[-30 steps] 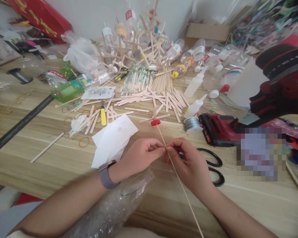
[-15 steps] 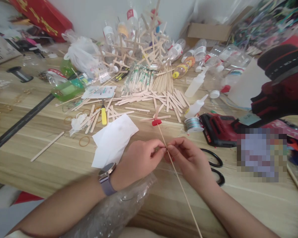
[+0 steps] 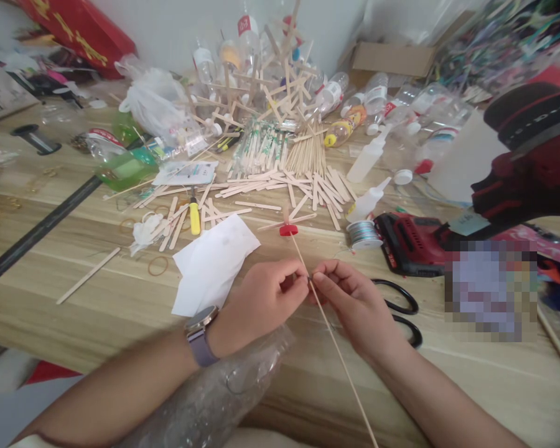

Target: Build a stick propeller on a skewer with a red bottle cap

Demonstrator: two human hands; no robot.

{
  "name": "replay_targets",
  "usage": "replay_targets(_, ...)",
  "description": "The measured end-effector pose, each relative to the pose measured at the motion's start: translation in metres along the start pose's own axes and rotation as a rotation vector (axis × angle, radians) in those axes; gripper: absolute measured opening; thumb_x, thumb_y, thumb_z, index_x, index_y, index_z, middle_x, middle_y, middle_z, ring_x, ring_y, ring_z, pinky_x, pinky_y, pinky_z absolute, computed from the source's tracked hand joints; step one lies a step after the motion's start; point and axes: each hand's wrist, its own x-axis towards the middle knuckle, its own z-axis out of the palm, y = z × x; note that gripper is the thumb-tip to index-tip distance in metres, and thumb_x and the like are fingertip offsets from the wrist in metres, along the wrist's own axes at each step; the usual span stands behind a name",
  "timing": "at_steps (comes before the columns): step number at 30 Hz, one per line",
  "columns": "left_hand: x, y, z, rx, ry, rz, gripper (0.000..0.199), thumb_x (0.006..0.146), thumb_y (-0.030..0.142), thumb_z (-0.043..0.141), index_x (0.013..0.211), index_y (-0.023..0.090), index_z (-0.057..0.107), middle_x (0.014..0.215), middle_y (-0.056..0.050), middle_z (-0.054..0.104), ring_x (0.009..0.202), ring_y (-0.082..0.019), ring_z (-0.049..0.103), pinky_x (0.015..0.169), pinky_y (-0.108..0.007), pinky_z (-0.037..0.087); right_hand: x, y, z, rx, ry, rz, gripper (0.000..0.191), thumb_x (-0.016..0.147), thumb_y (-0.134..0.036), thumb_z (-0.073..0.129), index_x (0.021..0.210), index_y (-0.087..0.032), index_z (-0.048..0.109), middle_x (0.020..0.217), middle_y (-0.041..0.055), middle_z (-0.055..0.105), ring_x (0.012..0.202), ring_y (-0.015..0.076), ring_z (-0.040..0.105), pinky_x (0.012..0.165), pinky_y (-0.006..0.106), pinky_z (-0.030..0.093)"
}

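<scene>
A long thin bamboo skewer [image 3: 338, 345] runs from the lower right up between my hands. At its far end sits a red bottle cap [image 3: 288, 230], with crossed wooden craft sticks [image 3: 287, 214] behind it. My left hand [image 3: 270, 292], wearing a watch [image 3: 201, 330], is closed, thumb and forefinger pinching at the skewer from the left. From the other side, my closed right hand [image 3: 354, 298] pinches it at the same spot. A tiny dark bit shows between the fingertips; I cannot tell what it is. Beyond my right hand lie black-handled scissors [image 3: 413, 333], their blades hidden.
White paper [image 3: 214, 264] lies left of my hands, a clear plastic bag [image 3: 224, 386] below my left forearm. Loose craft sticks [image 3: 261, 182], a yellow-handled tool [image 3: 195, 218], glue bottles [image 3: 368, 158], a wire spool [image 3: 364, 235] and a red-black power tool [image 3: 415, 246] surround the work area.
The red cap and crossed sticks have shifted slightly left and turned a little with the skewer. Both hands have barely moved and still pinch at the same place.
</scene>
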Motion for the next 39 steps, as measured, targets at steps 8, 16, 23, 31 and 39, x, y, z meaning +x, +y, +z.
replay_targets(8,0.01,-0.001,-0.003,-0.292,-0.104,-0.236,0.016,0.081,0.021,0.05,0.066,0.018,0.053,0.06,0.006,0.05,0.058,-0.01,0.043,0.054,-0.023,0.031,-0.002,-0.001,0.0,-0.026,0.005,0.019,0.033,0.073,-0.047,0.075,0.076,-0.019,0.058,0.063,-0.0029,0.059,0.056,0.0103,0.051,0.054,0.022,0.041)
replay_targets(16,0.01,0.002,-0.005,-0.534,-0.124,-0.449,0.017,0.079,0.032,0.06,0.069,0.019,0.063,0.045,0.009,0.038,0.044,-0.009,0.029,0.047,-0.025,0.023,-0.002,-0.002,-0.001,-0.1,0.002,-0.024,0.032,0.077,-0.048,0.069,0.076,-0.02,0.055,0.063,-0.0026,0.059,0.055,0.0117,0.054,0.054,0.024,0.044)
replay_targets(23,0.012,-0.007,-0.007,-0.687,-0.213,-0.553,0.023,0.074,0.04,0.068,0.07,0.019,0.063,0.046,0.009,0.031,0.044,-0.008,0.019,0.046,-0.028,0.01,-0.006,0.002,-0.001,-0.423,0.052,-0.242,0.02,0.088,-0.039,0.056,0.079,-0.022,0.053,0.061,-0.0014,0.056,0.055,0.0143,0.053,0.051,0.026,0.041)
replay_targets(31,0.012,-0.005,-0.007,-0.718,-0.215,-0.579,0.017,0.075,0.035,0.068,0.069,0.019,0.062,0.045,0.009,0.031,0.044,-0.008,0.019,0.045,-0.028,0.009,-0.009,0.002,-0.002,-0.644,0.096,-0.348,0.015,0.089,-0.033,0.054,0.079,-0.023,0.054,0.064,0.0012,0.06,0.059,0.0171,0.056,0.053,0.028,0.042)
replay_targets(39,0.012,-0.005,-0.003,-0.816,-0.218,-0.345,0.015,0.081,0.025,0.063,0.071,0.015,0.066,0.065,0.001,0.065,0.066,-0.012,0.059,0.071,-0.024,0.045,-0.003,-0.001,0.0,-0.139,-0.008,-0.052,0.029,0.081,-0.047,0.065,0.077,-0.02,0.056,0.063,-0.0015,0.061,0.054,0.0127,0.055,0.054,0.025,0.043)
